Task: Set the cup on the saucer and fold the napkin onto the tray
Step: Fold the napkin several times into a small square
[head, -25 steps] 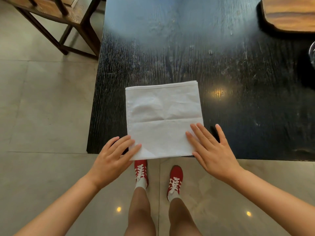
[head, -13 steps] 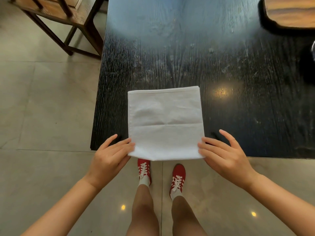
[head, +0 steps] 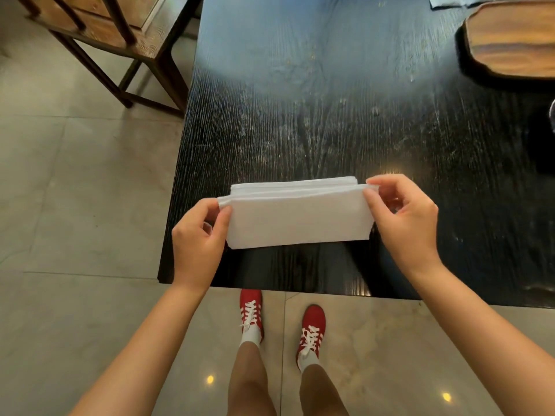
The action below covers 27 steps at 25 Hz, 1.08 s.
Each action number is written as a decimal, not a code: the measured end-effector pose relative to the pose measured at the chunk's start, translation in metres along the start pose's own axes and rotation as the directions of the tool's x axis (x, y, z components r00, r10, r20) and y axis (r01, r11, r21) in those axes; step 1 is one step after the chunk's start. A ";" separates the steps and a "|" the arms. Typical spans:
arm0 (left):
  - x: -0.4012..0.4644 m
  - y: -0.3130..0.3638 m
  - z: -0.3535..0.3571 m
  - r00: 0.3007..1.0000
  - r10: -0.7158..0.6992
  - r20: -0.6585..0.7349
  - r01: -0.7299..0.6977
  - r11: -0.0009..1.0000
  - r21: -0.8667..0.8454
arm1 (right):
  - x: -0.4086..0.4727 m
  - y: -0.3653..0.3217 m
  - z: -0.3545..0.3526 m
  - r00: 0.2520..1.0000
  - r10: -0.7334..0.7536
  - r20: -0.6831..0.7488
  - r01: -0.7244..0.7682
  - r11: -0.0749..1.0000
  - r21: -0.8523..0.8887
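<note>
A white napkin point(head: 297, 219) lies on the black table point(head: 330, 115) near its front edge, its near half lifted and turned over toward the far half. My left hand point(head: 199, 235) pinches the napkin's raised left corner. The raised right corner is pinched by my right hand point(head: 404, 219). A wooden tray point(head: 510, 40) sits at the table's far right corner. A sliver of a glassy object point(head: 552, 115) shows at the right edge; I cannot tell what it is. No cup or saucer is plainly in view.
A wooden chair point(head: 120, 34) stands on the tiled floor left of the table. A bluish cloth point(head: 450, 1) lies at the far edge by the tray. My legs and red shoes point(head: 282, 319) are below the table's front edge.
Both hands went from resting at the napkin's near corners to pinching them, and have lifted the near edge up and away, folding the napkin over itself.
</note>
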State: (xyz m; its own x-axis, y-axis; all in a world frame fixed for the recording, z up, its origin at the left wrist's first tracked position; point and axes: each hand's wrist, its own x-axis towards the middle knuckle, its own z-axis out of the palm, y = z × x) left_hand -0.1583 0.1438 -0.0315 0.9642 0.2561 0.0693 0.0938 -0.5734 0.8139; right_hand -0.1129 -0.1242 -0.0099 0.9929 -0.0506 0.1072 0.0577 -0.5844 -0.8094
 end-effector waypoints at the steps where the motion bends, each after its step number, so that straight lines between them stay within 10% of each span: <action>1: 0.008 -0.002 0.005 1.000 -0.022 -0.011 0.022 1.000 0.012 | 0.009 0.001 0.006 0.999 0.048 -0.011 -0.048 0.999 0.005; 10: 0.033 -0.021 0.036 0.985 -0.160 -0.063 0.168 0.974 0.152 | 0.042 0.032 0.043 0.995 0.104 -0.002 -0.101 0.961 -0.259; 15: 0.029 -0.009 0.041 0.983 -0.009 -0.185 0.071 0.941 0.331 | 0.037 0.030 0.042 0.996 -0.076 -0.052 0.041 0.867 -0.497; 19: 0.005 0.009 0.078 0.939 0.248 0.240 -0.340 0.787 0.515 | 0.015 0.018 0.061 0.915 -0.298 0.273 0.404 0.709 -0.578; 27: 0.010 -0.011 0.104 0.942 0.115 0.315 -0.302 0.699 0.649 | 0.011 0.036 0.085 0.815 -0.164 0.556 0.520 0.633 -0.574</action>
State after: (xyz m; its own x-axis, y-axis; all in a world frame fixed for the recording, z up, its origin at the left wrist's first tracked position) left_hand -0.1235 0.0713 -0.0998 0.9973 -0.0692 -0.0229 -0.0642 -0.9827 0.1738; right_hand -0.0914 -0.0768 -0.0866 0.8570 0.5054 -0.1006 0.4931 -0.8610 -0.1248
